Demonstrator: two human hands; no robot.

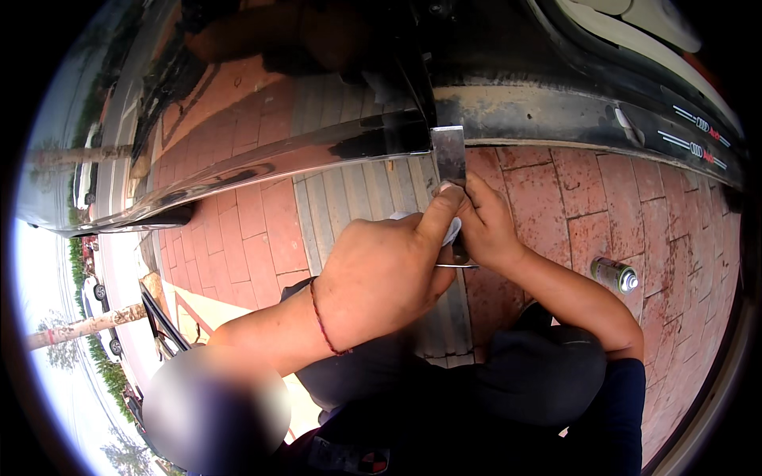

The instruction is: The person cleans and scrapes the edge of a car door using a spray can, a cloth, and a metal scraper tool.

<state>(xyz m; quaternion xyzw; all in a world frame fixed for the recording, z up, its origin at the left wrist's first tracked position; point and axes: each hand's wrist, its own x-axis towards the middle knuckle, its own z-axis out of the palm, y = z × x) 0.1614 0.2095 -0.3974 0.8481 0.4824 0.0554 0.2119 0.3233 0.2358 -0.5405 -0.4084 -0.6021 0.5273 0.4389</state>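
A flat metal scraper blade [450, 155] points away from me, its straight end near the gap between the car's door edge and sill. My right hand [490, 226] is closed around the blade's near part. My left hand [381, 270], with a red string round the wrist, is closed against it, the thumb pressing at the blade's base. A crumpled white cloth [452, 233] shows between the hands, in the left fingers. Below it a thin metal edge [456, 266] sticks out by the left fingers; what it belongs to is hidden.
A glossy black car door [262, 119] stands open on the left; the dark sill [540, 115], dusty tan in part, runs right. A spray can [613, 274] lies on the red paving at right. A grey ribbed paving strip [361, 198] runs below the hands. A blurred round shape [214, 404] is lower left.
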